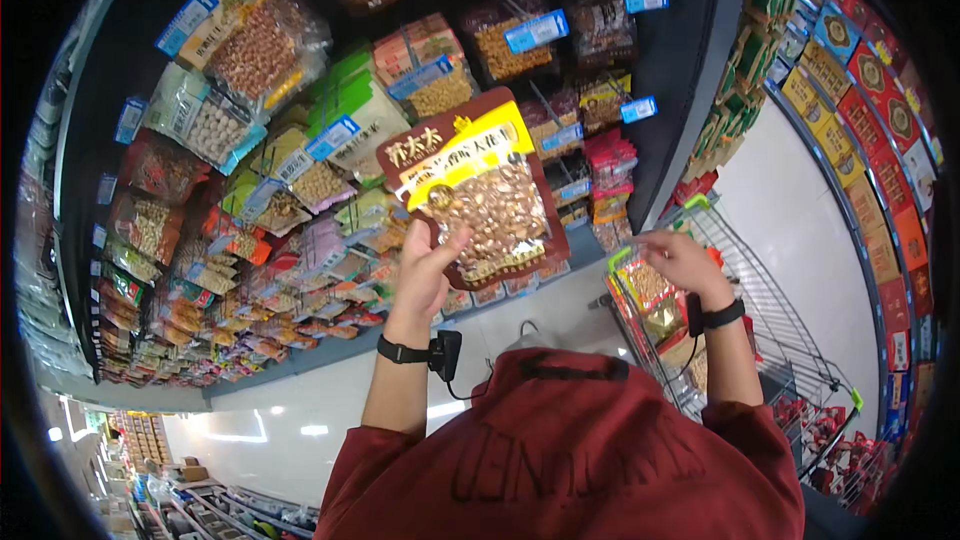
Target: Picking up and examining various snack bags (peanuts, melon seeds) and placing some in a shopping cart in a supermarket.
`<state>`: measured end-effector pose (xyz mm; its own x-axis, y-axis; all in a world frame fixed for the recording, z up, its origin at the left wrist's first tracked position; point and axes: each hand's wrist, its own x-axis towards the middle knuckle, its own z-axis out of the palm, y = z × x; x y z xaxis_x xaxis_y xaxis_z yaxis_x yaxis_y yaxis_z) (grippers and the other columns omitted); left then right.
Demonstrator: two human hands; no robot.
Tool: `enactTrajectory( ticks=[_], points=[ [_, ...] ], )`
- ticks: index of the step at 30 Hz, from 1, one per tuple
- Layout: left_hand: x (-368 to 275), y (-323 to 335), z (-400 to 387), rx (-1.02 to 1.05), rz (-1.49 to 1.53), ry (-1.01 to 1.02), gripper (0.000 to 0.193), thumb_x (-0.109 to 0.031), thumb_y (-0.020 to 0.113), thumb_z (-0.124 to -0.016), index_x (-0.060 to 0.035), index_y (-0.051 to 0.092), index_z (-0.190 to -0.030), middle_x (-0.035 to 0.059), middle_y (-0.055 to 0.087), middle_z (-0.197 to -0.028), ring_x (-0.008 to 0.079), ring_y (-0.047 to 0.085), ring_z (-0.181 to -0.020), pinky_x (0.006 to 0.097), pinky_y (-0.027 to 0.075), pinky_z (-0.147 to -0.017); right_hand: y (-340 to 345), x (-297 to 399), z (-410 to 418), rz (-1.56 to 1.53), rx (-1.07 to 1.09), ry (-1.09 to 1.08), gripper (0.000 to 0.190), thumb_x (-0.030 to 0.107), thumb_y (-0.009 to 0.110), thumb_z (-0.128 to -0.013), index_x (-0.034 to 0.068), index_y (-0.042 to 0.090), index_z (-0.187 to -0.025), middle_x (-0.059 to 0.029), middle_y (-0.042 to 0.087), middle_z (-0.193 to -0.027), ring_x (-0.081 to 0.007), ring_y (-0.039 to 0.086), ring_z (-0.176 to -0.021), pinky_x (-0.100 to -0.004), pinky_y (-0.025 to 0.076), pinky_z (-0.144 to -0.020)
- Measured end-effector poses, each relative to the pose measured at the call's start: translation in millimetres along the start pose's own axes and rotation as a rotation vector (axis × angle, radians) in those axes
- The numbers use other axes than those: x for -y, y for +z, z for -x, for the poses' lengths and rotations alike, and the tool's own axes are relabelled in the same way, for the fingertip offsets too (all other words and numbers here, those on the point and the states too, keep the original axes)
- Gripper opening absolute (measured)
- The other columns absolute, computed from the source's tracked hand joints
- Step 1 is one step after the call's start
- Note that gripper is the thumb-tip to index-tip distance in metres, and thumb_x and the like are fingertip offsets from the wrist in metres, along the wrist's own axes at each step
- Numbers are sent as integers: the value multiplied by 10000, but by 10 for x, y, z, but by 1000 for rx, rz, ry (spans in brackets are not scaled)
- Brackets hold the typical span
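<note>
My left hand [429, 266] grips the lower left edge of a brown and yellow bag of peanuts [487, 199], thumb across its front. The bag is tilted, with its printed front and clear window facing me. Behind it, partly covered, hang packs of nuts on hooks, among them a green and white pack [367, 116]. My right hand [682, 262] hovers above the shopping cart [772, 292], fingers apart and holding nothing visible. Beneath that hand, inside the cart, lies a red and yellow snack bag [646, 285], with other packs around it.
A dark display rack [690, 52] of hanging snack packs fills the left and front. Blue price tags [536, 31] jut out from its hooks. Shelves of boxed goods [874, 172] line the right side. Pale glossy floor tiles [795, 187] run between rack and shelves.
</note>
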<state>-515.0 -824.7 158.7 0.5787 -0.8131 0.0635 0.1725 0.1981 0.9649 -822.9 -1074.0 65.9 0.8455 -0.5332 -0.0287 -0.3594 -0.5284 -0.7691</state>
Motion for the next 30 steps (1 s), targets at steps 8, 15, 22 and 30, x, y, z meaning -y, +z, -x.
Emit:
enactTrajectory(
  ticks=[8, 15, 22, 30],
  points=[
    [427, 267, -50, 421, -146, -296, 458, -94, 766, -898, 26, 590, -1304, 56, 666, -1234, 131, 625, -1081, 315, 513, -958, 500, 855, -276, -1005, -37, -55, 677, 88, 797, -858, 12, 450, -1434, -64, 585, -1341, -176, 556, -1218, -358, 471, -1034],
    [754, -47, 37, 258, -580, -198, 380, -164, 747, -937, 27, 629, -1243, 38, 692, -1128, 83, 600, -985, 274, 507, -862, 794, 1034, -473, -907, -127, -22, 397, 46, 783, -845, -17, 626, -1204, -68, 705, -1119, -150, 666, -980, -321, 541, -877],
    [836, -210, 757, -142, -637, -110, 319, -175, 769, -910, 15, 653, -1140, 26, 710, -960, 98, 586, -817, 304, 506, -733, 1293, 1130, -611, -877, 75, -134, 369, 41, 786, -841, -32, 640, -1173, -84, 715, -1104, -156, 675, -965, -313, 550, -849],
    [645, -354, 1699, -453, -436, 44, 330, -109, 740, -913, 12, 629, -1200, 66, 723, -969, 98, 611, -850, 304, 510, -769, 1916, 1653, -327, -908, 236, -195, 321, 15, 787, -844, -38, 665, -1136, -68, 724, -1077, -135, 666, -957, -306, 548, -855]
  ],
)
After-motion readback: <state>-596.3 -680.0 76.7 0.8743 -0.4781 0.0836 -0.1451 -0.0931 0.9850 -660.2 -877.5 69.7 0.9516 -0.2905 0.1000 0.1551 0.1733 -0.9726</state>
